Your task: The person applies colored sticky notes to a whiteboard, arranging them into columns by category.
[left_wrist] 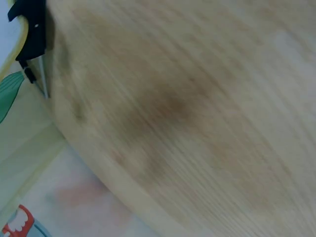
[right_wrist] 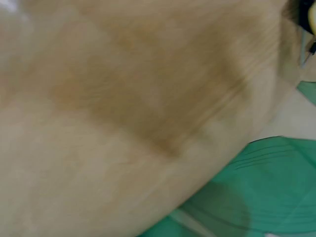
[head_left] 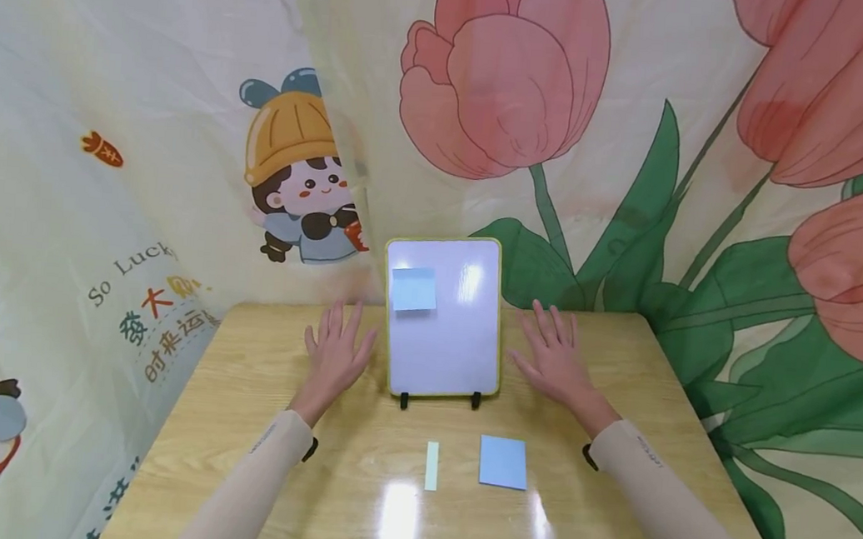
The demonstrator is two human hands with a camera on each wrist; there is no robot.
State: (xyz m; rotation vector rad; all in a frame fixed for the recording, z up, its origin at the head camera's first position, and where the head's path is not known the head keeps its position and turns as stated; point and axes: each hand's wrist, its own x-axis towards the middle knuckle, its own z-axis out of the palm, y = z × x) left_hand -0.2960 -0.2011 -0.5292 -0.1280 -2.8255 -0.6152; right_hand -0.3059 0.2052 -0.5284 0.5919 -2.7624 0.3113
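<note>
A small whiteboard (head_left: 447, 350) with a yellow frame stands upright on black feet at the back of the table. One light-blue sticky note (head_left: 414, 289) is on its upper left. My left hand (head_left: 336, 350) is just left of the board, fingers spread and holding nothing. On the other side, my right hand (head_left: 555, 357) is spread in the same way, also holding nothing. In front of the board lie a blue sticky-note pad (head_left: 503, 462) and a narrow pale-green strip (head_left: 431, 466). Neither wrist view shows the hands, only the tabletop and a board foot (left_wrist: 34, 29).
The wooden table (head_left: 240, 431) ends at a back edge close behind the board. Behind it hangs a printed cloth (head_left: 503, 99) with large tulips and cartoon figures. Bright glare streaks lie on the tabletop's near part.
</note>
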